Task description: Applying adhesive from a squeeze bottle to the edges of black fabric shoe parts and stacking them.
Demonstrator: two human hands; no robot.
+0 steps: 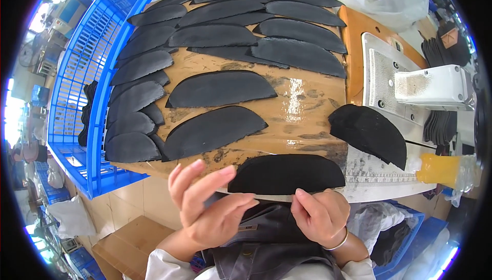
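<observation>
A black half-moon fabric piece lies at the table's near edge, its straight side toward me. My right hand is closed, with thumb and fingertip pinched at that straight side. Just left of the piece, my left hand is raised with its fingers apart and nothing in them. Two dark grey half-moon pieces, one nearer and one farther, rest flat beyond my left hand. At the right sits a stack of black half-moon pieces.
Overlapping rows of grey pieces cover the tape-covered board's far and left sides. A blue crate stands left. On the right are a white sewing machine and a yellow-filled bottle. A cardboard box is below.
</observation>
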